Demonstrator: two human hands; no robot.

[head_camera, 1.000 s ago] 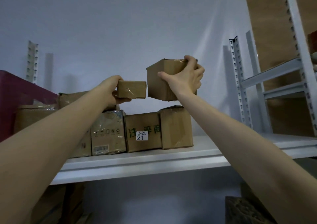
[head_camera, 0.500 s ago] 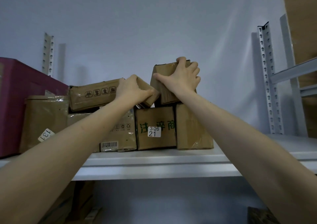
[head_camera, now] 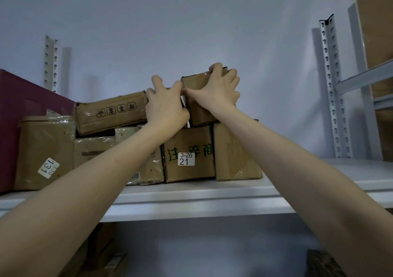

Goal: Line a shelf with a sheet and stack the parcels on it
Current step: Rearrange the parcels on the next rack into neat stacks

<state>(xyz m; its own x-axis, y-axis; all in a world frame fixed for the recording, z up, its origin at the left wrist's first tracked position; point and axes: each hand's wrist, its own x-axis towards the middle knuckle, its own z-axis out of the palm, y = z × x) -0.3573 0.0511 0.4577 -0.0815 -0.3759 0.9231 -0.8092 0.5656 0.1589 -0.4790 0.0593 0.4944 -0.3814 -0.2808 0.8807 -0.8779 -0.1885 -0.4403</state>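
On the white shelf [head_camera: 191, 200] stands a row of brown taped parcels, among them one labelled 131 [head_camera: 42, 149], one labelled 3-26 21 [head_camera: 189, 153] and a plain one [head_camera: 236, 151] at the right end. A long flat parcel [head_camera: 110, 111] lies on top of the row. My right hand [head_camera: 214, 89] grips a squarish parcel [head_camera: 197, 111] that sits on the row, fingers curled over its top edge. My left hand [head_camera: 165, 104] is beside it with fingers spread, pressing on a small parcel that it almost wholly hides. I cannot make out a lining sheet.
A dark red box [head_camera: 21, 106] fills the shelf's left end. Slotted metal uprights [head_camera: 331, 85] stand at the back, with a neighbouring rack [head_camera: 361, 79] to the right. The shelf's right part is bare white. More cartons [head_camera: 102, 251] sit below.
Both hands carried their parcels down from mid-air onto the row. My left hand's fingers have spread off the small parcel; my right hand keeps its grip.
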